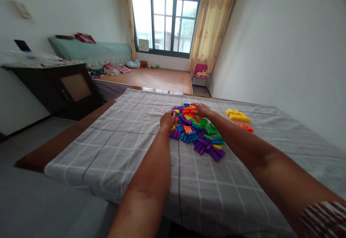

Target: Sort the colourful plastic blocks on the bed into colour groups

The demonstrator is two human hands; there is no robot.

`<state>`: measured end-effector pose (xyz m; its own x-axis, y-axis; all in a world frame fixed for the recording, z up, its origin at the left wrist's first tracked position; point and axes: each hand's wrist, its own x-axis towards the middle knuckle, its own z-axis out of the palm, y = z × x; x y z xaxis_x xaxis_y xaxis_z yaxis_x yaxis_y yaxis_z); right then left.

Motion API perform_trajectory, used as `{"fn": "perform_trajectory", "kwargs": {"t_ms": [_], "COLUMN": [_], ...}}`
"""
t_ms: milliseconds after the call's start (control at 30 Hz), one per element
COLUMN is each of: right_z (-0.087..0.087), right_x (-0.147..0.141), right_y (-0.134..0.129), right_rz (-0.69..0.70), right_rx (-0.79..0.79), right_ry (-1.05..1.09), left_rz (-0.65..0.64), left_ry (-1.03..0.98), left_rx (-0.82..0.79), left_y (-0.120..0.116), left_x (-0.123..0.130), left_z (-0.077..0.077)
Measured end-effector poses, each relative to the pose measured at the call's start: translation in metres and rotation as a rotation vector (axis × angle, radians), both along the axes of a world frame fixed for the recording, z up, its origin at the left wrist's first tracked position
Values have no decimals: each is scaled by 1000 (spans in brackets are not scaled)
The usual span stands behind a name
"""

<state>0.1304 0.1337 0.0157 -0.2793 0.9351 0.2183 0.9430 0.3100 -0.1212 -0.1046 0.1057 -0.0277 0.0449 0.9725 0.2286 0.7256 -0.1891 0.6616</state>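
Observation:
A pile of purple, blue, green, orange and yellow plastic pieces [186, 119] lies on the grey checked cloth. My left hand [168, 119] is at the pile's left edge, its fingers curled by yellow and orange pieces; what they hold, if anything, is too small to make out. At the far side of the pile, my right hand [200, 110] reaches over orange pieces with its fingers apart. Beyond my right forearm, a group of yellow pieces [238, 115] lies beside a group of orange pieces [244, 126].
The cloth-covered table [108, 148] has a brown wooden edge at the left. Past it are a low wooden platform [162, 79] with clothes, a dark cabinet [54, 90], a pink chair [200, 68] and a window with curtains. A white wall runs along the right.

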Motion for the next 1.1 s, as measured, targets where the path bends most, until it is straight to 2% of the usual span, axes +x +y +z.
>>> {"fn": "perform_trajectory", "kwargs": {"t_ms": [133, 233, 333, 433, 533, 600, 700, 833, 1000, 1100], "right_z": [-3, 2, 7, 2, -11, -20, -31, -38, -36, -31], "right_x": [-11, 3, 37, 86, 136, 165, 196, 213, 193, 176], "right_y": [9, -1, -23, -52, -84, -104, -126, -137, -133, -133], "right_rz": [-81, -132, -166, -207, -343, -461, -597, -652, -585, -609], "right_rx": [-97, -91, -70, -11, 40, 94, 230, 316, 249, 202], "right_ry": [-16, 126, 410, 718, 979, 1046, 972, 819, 661, 501], "left_rz": [-12, -22, -29, -24, -17, -26, -23, -12, -96, -95], "left_ry": [-11, -24, -53, -112, -195, -222, -151, -54, -21, 93], "left_rx": [-19, -26, -18, -1, -5, -3, 15, 0, -159, -105], "left_y": [-2, -2, 0, 4, 8, 9, 6, -3, -5, -4], "left_x": [0, -1, -2, -4, -6, -6, -6, -3, -4, -11], "left_z": [0, 0, -1, -2, -3, -4, -6, 1, 37, 50]}}
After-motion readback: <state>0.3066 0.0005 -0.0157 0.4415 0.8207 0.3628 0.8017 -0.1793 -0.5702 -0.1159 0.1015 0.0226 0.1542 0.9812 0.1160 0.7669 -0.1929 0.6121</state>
